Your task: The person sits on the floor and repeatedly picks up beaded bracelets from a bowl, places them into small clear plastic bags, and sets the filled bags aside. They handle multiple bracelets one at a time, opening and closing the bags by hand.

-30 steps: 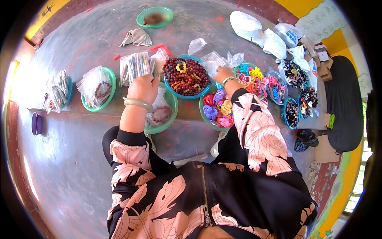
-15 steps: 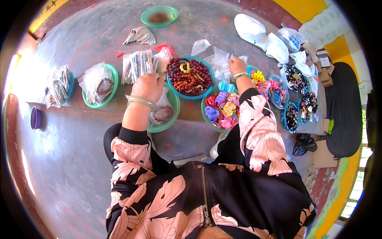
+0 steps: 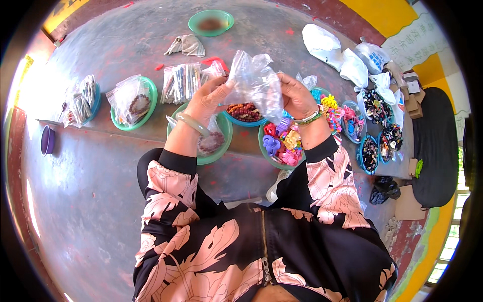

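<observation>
Holding a clear plastic bag (image 3: 256,83) in the air, both hands are closed on it: the left hand (image 3: 209,98) pinches the left edge of the bag between thumb and fingers, and the right hand (image 3: 296,95) grips the right edge in the same way. The bag hangs above a blue bowl of dark red beads (image 3: 245,113), which stands on the grey surface (image 3: 126,40) just in front of the person. To the right of it, a green bowl of coloured hair clips (image 3: 282,143) is touching or nearly touching the blue one, and under the left wrist there is a green bowl with a small packet (image 3: 211,143). I cannot tell if the bag is empty or has something inside, because the plastic is crumpled and shiny. In my judgement, the main risk is that the thin plastic slips from one hand, since each side is held only at the edge; then the bag would fall into the beads below. If the bag is pulled apart too strongly, it could also tear. The left forearm, which wears a pale green bangle (image 3: 190,123), is very near the bowl under it, so a careless move of this arm could push that bowl and scatter its content over the surface.
</observation>
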Available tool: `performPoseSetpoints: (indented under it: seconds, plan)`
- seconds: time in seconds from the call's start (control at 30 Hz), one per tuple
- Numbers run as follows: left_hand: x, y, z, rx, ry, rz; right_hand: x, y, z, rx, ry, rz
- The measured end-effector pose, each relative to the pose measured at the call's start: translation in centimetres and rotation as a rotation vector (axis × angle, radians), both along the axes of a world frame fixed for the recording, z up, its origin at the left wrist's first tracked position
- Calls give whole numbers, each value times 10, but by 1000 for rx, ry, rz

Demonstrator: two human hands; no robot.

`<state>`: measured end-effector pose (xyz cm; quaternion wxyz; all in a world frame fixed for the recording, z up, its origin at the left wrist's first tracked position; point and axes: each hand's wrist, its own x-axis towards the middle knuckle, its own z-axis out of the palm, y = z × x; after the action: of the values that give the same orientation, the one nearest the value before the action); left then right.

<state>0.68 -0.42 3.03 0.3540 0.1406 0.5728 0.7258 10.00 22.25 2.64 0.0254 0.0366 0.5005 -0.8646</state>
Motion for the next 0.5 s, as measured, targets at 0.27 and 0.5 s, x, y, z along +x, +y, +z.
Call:
performPoseSetpoints:
  seconds: [0.27,0.5]
  plan:
    - [-5,1,-18,-6,197,171,-5,-6,-4,129,-34,-98]
    - [-10,-6,-8,176,83,401,-5,33,-8,-40,4,-247]
